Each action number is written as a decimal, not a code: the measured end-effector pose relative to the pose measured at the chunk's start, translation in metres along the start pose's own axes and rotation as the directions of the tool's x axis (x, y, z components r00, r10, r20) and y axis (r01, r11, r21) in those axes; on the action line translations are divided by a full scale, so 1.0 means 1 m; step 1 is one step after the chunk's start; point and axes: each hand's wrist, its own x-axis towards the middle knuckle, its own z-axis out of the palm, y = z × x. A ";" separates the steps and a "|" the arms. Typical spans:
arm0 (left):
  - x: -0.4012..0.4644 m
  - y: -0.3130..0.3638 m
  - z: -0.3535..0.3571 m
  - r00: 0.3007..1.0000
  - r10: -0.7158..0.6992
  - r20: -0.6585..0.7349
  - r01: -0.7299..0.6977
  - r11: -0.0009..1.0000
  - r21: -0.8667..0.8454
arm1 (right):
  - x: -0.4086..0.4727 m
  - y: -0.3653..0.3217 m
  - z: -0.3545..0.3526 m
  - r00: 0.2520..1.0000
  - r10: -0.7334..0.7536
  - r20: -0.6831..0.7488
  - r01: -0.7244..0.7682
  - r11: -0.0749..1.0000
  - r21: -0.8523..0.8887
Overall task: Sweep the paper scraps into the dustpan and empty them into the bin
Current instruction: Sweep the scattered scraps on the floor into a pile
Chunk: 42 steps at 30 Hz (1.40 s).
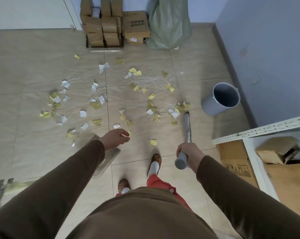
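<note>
Yellow and white paper scraps [101, 99] and thin white strips [151, 80] lie scattered over the tiled floor ahead of me. My right hand [189, 154] grips the grey handle of a broom [187, 128], whose head rests among scraps near the bin. The grey round bin [213, 105] stands tilted by the right wall with nothing showing inside it. My left hand [116, 138] has its fingers curled above a metal dustpan [111, 156] that sits under my wrist. The dustpan's handle is hidden by my hand and sleeve.
Stacked cardboard boxes [109, 26] and a green sack [168, 23] stand against the far wall. A white metal shelf [259, 130] with a cardboard box [235, 161] under it is at my right. My slippered feet [156, 161] are just behind the scraps.
</note>
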 end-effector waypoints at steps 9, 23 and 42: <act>0.051 0.059 0.006 0.999 -0.050 -0.018 0.051 0.997 0.063 | 0.038 -0.030 0.065 0.960 0.153 0.233 -0.203 0.957 0.209; 0.082 0.111 0.006 0.999 -0.040 -0.021 0.040 0.999 0.019 | 0.011 -0.106 0.008 0.869 0.191 0.457 -0.336 0.905 0.262; -0.064 -0.103 -0.145 0.948 -0.145 -0.283 0.142 0.989 -0.032 | -0.088 -0.057 0.254 0.588 0.350 0.729 -0.208 0.937 -0.282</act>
